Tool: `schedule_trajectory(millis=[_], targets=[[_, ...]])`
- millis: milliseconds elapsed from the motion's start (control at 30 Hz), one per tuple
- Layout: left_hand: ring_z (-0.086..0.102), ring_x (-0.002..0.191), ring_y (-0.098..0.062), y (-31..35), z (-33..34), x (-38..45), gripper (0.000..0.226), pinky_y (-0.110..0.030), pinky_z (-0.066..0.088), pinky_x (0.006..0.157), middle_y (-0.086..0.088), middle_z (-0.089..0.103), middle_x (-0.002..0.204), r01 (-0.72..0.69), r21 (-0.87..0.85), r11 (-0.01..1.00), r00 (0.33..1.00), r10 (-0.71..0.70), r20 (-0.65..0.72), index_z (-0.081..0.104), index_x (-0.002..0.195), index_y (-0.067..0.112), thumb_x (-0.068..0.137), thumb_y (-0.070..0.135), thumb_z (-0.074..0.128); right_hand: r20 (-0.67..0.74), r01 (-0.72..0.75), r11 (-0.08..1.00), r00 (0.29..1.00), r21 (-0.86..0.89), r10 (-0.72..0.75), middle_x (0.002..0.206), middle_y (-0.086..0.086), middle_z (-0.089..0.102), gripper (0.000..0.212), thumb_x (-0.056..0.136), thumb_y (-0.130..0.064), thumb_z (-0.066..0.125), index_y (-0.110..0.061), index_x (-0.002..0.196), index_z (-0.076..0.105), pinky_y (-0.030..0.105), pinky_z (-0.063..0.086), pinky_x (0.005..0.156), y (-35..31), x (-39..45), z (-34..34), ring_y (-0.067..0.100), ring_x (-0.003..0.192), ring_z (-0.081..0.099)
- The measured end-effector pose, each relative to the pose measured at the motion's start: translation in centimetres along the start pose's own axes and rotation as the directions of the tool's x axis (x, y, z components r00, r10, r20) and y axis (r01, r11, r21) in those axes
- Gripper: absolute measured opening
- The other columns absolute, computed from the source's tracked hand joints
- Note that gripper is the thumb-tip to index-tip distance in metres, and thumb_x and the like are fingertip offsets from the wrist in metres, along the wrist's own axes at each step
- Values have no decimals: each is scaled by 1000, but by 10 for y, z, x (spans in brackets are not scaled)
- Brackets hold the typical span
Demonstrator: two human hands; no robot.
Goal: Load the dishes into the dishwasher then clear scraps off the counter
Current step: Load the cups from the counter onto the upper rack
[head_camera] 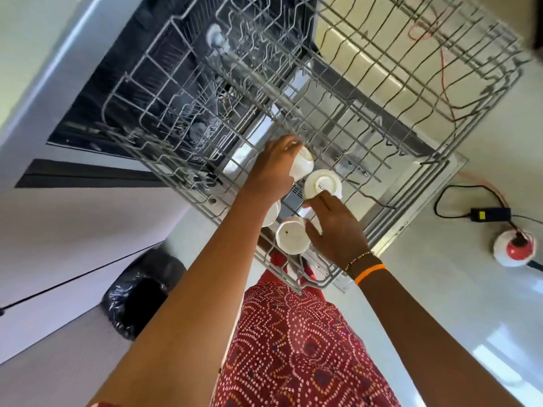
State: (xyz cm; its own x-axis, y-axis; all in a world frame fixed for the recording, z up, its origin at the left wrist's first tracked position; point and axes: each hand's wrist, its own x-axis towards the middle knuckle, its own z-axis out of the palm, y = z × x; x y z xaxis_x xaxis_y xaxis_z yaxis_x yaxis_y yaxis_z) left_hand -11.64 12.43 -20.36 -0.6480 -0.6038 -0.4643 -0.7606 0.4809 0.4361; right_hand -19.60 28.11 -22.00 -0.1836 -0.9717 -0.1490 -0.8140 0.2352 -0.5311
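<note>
Our left hand (271, 168) grips a white cup (302, 165); at its 4 o'clock, our right hand (335, 227) holds an upturned white cup (321, 184) on the rack (367, 92).

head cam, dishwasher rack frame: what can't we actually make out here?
- White cup under the left forearm: mostly hidden by the arm; shape unclear.
- White cup gripped in the left hand: the left hand covers most of it.
- Printed mark on the upturned white cup base: too small and blurred to read.
- Right hand fingertips: contact with the cups unclear.
- Grey wire rack: top corner cut off by the frame edge.
</note>
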Motion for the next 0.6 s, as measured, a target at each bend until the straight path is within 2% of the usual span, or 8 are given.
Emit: schedule_trajectory(millis=[100, 133, 200, 267, 400, 500, 567, 600], targets=[[37, 126, -27, -5, -1, -29, 50, -39, 41, 98, -7, 41, 137, 172, -85, 981, 963, -186, -196, 45, 132, 13, 85, 15, 60, 275, -77, 993, 956, -93, 100, 116, 12, 58, 36, 87, -22, 56, -9, 121, 52, 39, 50, 72, -13, -7, 4, 37, 97, 61], [39, 125, -29, -8, 1, -38, 48, -40, 42, 95, -9, 41, 136, 273, -96, 957, 937, -287, -198, 45, 131, 12, 87, 25, 60, 349, -109, 985, 925, -136, 150, 120, 10, 56, 38, 91, -23, 49, -11, 127, 46, 38, 48, 72, -15, -7, 6, 37, 99, 60], [40, 126, -34, -12, 8, -49, 60, -44, 42, 98, -14, 39, 139, 455, -80, 887, 887, -460, -52, 41, 133, 9, 87, 45, 56, 442, -170, 967, 865, -191, 239, 120, 11, 57, 41, 95, -23, 41, -15, 134, 35, 38, 47, 74, -18, -6, 12, 37, 99, 60], [39, 128, -36, -13, 15, -53, 68, -46, 42, 99, -15, 35, 143, 502, -21, 864, 862, -499, 88, 38, 136, 10, 86, 54, 53, 488, -236, 953, 820, -187, 299, 116, 16, 58, 47, 94, -20, 39, -19, 139, 30, 40, 47, 79, -17, -3, 17, 38, 101, 58], [38, 129, -36, -9, 19, -49, 75, -42, 40, 97, -17, 35, 144, 545, 34, 838, 824, -543, 161, 29, 142, 13, 87, 57, 52, 559, -454, 890, 729, -36, 394, 120, 24, 55, 59, 88, -8, 41, -27, 142, 30, 39, 43, 88, -19, 1, 23, 40, 108, 54], [46, 123, -34, -8, 19, -47, 68, -39, 42, 91, -17, 47, 135, 576, 54, 816, 804, -577, 142, 37, 137, 10, 88, 55, 51, 588, -555, 823, 708, 123, 390, 132, 18, 50, 67, 84, 4, 39, -29, 142, 32, 37, 44, 93, -18, 3, 21, 37, 116, 50], [46, 122, -33, -9, 18, -46, 68, -38, 42, 91, -17, 49, 133, 582, 76, 810, 794, -586, 161, 38, 136, 9, 87, 55, 52, 645, -620, 733, 688, 281, 334, 139, 12, 43, 71, 81, 14, 37, -25, 141, 33, 31, 48, 82, -17, 4, 16, 32, 115, 46], [46, 123, -33, -10, 18, -45, 71, -38, 42, 93, -17, 48, 134, 578, 88, 811, 791, -583, 184, 38, 136, 8, 86, 57, 53, 684, -678, 628, 664, 381, 303, 139, 9, 40, 71, 81, 19, 34, -22, 139, 34, 29, 51, 73, -17, 4, 12, 30, 112, 43]])
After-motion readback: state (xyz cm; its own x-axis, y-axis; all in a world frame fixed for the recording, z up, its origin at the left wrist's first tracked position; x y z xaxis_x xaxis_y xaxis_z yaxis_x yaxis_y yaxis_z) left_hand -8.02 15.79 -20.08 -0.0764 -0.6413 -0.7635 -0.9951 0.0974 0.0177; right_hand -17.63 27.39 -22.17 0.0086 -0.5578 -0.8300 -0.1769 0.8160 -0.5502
